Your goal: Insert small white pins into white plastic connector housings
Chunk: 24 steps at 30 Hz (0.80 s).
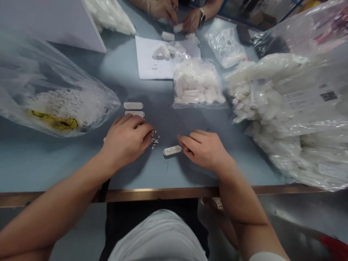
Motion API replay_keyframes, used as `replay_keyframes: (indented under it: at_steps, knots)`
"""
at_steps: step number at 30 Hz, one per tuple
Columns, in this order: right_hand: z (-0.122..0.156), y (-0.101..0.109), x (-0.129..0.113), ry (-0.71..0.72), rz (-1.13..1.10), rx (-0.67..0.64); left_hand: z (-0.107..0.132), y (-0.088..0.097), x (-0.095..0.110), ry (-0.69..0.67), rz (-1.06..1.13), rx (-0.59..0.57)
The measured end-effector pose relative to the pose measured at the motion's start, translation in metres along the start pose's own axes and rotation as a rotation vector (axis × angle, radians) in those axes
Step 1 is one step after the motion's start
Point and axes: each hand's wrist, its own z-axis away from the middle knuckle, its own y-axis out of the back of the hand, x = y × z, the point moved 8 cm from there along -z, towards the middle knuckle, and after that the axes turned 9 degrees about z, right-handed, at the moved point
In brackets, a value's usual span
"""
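Left hand (125, 141) rests curved on the table in the head view, fingers bent down toward a small scatter of white pins (153, 139) just beside its fingertips; whether it pinches one, I cannot tell. Right hand (203, 150) is half closed, its forefinger pointing toward a white connector housing (172, 150) that lies flat between the hands, and a dark speck at its fingers leaves unclear whether it has hold of anything. Two plain white strips (133, 105) lie just beyond the left hand on the blue-grey table (163, 177). Only these few pieces are laid out nearby, while a clear bag of white parts (198, 85) and the heaped plastic bags (272, 108) at right look full, as does a bag of white pieces (54, 108) at left. Across the table, a co-worker's hands (163, 9) work beside a paper sheet (144, 65) holding more white pieces.
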Motion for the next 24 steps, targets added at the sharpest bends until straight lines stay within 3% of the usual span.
replay_keyframes:
  at_steps: [6, 13, 19, 24]
  knots:
    - [-0.001, -0.001, -0.002, 0.017, 0.031, -0.01, 0.005, -0.013, 0.022, -0.159, -0.043, -0.107]
    - [0.0, -0.003, -0.001, 0.017, 0.006, -0.037, 0.007, -0.021, 0.03, -0.188, -0.077, -0.138]
    - [-0.002, -0.001, 0.001, -0.038, -0.12, 0.025, 0.002, -0.015, 0.021, -0.07, 0.06, -0.053]
    - [-0.006, 0.008, -0.003, -0.147, -0.371, 0.171, 0.0, -0.006, 0.01, 0.186, 0.537, -0.096]
